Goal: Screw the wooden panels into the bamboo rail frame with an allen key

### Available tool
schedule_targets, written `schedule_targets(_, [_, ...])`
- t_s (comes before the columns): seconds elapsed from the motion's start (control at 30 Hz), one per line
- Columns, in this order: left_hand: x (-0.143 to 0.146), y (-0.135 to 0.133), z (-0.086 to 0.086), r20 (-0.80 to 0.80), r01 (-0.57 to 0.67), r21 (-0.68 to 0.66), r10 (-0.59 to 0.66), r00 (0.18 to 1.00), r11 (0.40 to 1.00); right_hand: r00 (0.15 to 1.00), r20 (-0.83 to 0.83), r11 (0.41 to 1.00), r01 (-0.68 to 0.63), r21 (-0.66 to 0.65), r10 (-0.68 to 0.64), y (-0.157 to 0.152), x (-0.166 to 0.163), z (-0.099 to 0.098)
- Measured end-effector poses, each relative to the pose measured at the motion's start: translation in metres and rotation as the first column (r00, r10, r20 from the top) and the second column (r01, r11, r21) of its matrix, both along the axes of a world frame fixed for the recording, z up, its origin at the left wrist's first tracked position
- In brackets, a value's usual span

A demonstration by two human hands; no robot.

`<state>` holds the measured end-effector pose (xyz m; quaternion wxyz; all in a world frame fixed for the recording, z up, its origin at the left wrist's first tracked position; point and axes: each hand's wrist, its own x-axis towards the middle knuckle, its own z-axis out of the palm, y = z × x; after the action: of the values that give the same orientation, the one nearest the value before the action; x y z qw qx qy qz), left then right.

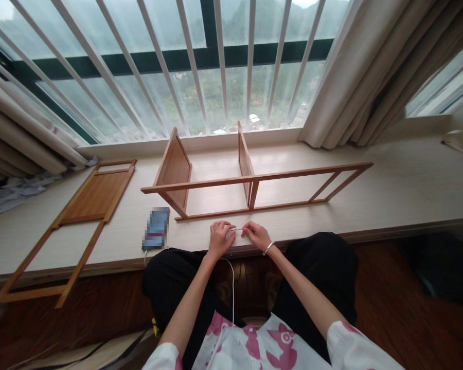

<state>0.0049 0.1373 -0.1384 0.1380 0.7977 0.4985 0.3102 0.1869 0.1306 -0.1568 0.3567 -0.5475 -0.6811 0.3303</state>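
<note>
Between the fingertips of the two hands sits a small, slim, pale metallic piece [237, 229]; it is too small to tell what it is. The left hand [220, 239] pinches its end at 9 o'clock and the right hand [256, 236] pinches the end at 3 o'clock, fingers closed on both sides. The right wrist wears a silver-coloured bracelet [268, 248].

Near the hands, at 12 o'clock, a reddish-brown wooden ladder-like frame [254, 201] rests on a pale wood-grain ledge [393, 190]. Two brown rectangular panels [174, 162] join it, reaching toward the window; its open section extends toward 2 o'clock.

At 9 o'clock lies a dark rectangular phone [155, 229], its screen blurred out. Farther out at 9 o'clock, a second brown wooden frame with one filled panel [94, 195] lies flat, its open end jutting past the ledge's front edge.

At 6 o'clock a thin white cable [233, 293] hangs below the hands, above a white shirt with pink prints [283, 347]. Knees in black trousers [320, 272] flank it at 4 and 8 o'clock.

Beyond the first frame, at 12 o'clock, is a window with white bars [250, 67], with beige curtains [343, 77] at 10 and 2 o'clock.
</note>
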Motion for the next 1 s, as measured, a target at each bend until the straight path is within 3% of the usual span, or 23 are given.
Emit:
schedule_targets(0.2, [-0.0035, 0.0035, -0.0036, 0.090, 0.005, -0.034, -0.002, 0.996, 0.999, 0.993, -0.028, 0.993, 0.116, -0.006, -0.116, 0.0012, -0.0013, -0.0026])
schedule_targets(0.43, [-0.0083, 0.0081, -0.0082, 0.176, -0.086, -0.076, 0.098, 0.979, 0.993, 0.977, -0.142, 0.988, 0.155, -0.021, -0.156, 0.0039, 0.0014, -0.0064])
schedule_targets(1.0, [-0.0031, 0.0032, -0.0099, 0.163, 0.019, -0.066, -0.008, 0.987, 0.998, 0.999, 0.001, 0.999, 0.046, -0.024, -0.046, -0.0005, 0.0016, 0.0004])
